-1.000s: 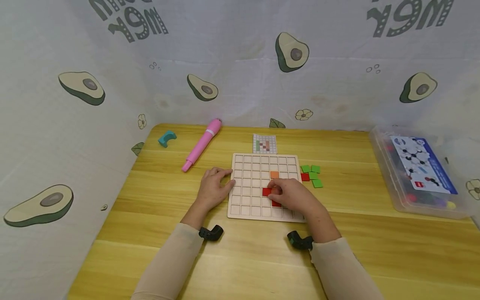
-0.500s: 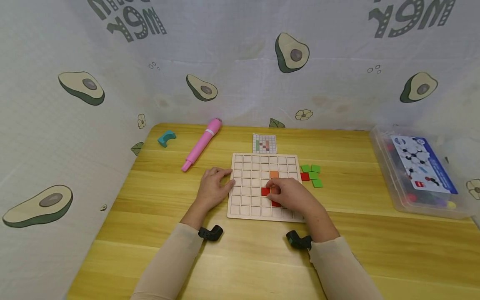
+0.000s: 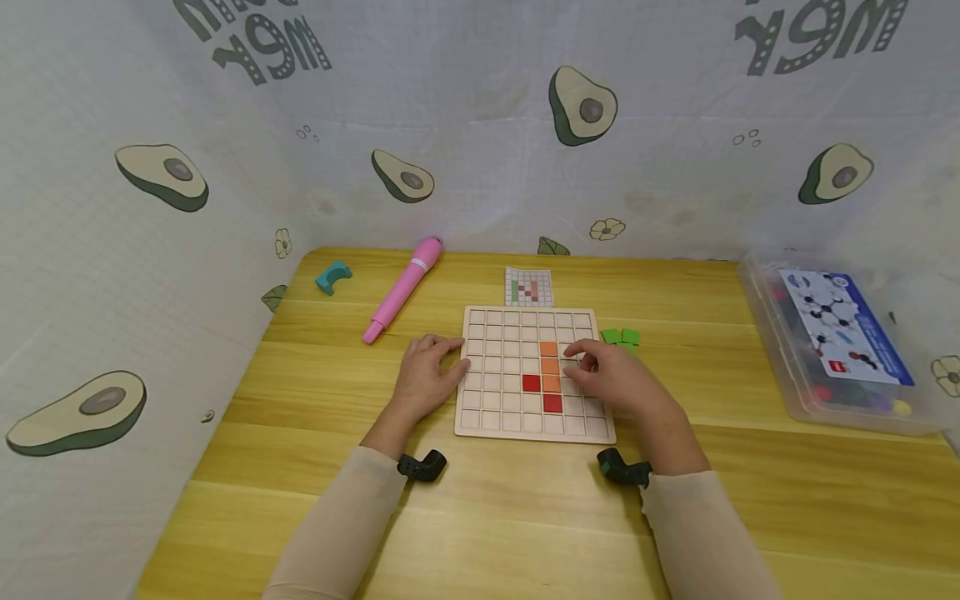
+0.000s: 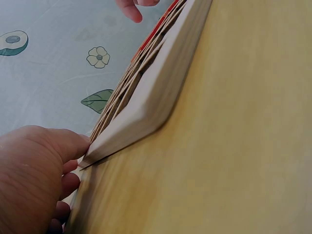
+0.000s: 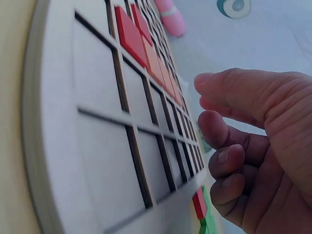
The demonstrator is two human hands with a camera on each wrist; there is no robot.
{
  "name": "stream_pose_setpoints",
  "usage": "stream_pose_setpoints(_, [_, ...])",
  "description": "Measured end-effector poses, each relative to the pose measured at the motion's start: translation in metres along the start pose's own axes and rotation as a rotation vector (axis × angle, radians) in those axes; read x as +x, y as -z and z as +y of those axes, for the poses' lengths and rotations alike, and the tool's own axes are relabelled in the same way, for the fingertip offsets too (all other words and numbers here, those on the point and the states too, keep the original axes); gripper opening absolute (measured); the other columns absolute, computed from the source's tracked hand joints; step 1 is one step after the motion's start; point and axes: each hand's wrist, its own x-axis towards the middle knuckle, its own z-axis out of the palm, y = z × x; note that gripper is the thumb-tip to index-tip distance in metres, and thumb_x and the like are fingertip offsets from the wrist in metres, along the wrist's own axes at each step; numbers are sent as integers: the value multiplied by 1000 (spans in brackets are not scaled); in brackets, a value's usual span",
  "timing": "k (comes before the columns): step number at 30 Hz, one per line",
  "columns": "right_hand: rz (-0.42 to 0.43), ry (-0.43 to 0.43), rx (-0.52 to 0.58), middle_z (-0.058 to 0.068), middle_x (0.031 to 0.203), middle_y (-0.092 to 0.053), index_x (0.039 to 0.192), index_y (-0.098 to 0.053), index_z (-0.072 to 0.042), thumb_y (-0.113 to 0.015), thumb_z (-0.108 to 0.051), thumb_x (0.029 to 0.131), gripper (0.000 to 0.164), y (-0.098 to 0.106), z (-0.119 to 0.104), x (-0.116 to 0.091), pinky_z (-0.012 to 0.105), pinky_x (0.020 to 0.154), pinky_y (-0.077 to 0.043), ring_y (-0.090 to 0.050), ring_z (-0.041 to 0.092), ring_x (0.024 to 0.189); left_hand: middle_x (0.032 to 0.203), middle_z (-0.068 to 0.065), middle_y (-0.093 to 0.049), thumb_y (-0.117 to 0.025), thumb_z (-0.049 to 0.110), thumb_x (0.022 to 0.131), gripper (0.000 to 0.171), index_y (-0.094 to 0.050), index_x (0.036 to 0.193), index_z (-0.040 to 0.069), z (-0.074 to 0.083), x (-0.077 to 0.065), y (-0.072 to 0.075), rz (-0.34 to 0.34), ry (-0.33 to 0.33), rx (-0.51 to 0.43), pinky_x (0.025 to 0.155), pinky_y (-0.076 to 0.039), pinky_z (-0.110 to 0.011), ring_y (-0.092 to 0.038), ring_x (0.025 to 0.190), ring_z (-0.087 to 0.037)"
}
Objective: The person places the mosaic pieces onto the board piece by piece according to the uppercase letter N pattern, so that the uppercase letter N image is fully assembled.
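A wooden grid board lies on the table, with three orange tiles in one column. A red tile sits just below them, and a second red tile is left of the lowest orange one. My left hand rests against the board's left edge; thumb and index finger touch it, spread apart. Over the board's right side hovers my right hand, fingers loosely bent and holding nothing. The right wrist view shows its thumb and index finger apart, above the grid.
Green tiles lie right of the board, partly hidden by my right hand, with a loose red tile among them. A printed pattern card is behind the board. Around it are a pink pen-shaped stick, a teal block and a plastic box.
My right hand has moved right and slightly back, off the coloured tiles, uncovering the orange column. It now covers the loose red tile and some green ones. My left hand has stayed put.
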Motion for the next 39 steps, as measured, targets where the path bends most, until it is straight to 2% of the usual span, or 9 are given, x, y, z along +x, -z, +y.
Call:
stream_pose_setpoints(12, [92,-56,-16,9,100,-60,135,-61,-9,-63,-33,101,41,10,36,-2,33,74,-42,-53,24,91,124,-8,-66,-70,34,96,42,-69,134,16,1,-1,0,-3,0,-3,98,-43,-43,-54,110,-27])
stream_pose_setpoints(27, [107,-89,-59,10,99,-62,141,-59,-7,-63,-29,101,47,7,38,-2,32,73,-42,-54,25,91,125,-8,-66,-69,35,96,42,-68,134,16,-1,-1,-1,-7,3,8,99,-43,-44,-54,111,-27])
stream_pose_setpoints(39, [107,-82,-35,10,98,-63,124,-67,-8,-65,-27,100,30,10,38,-2,32,75,-44,-55,25,91,125,-8,-66,-69,34,97,41,-68,134,17,0,-1,0,-13,7,3,100,-42,-44,-54,112,-28])
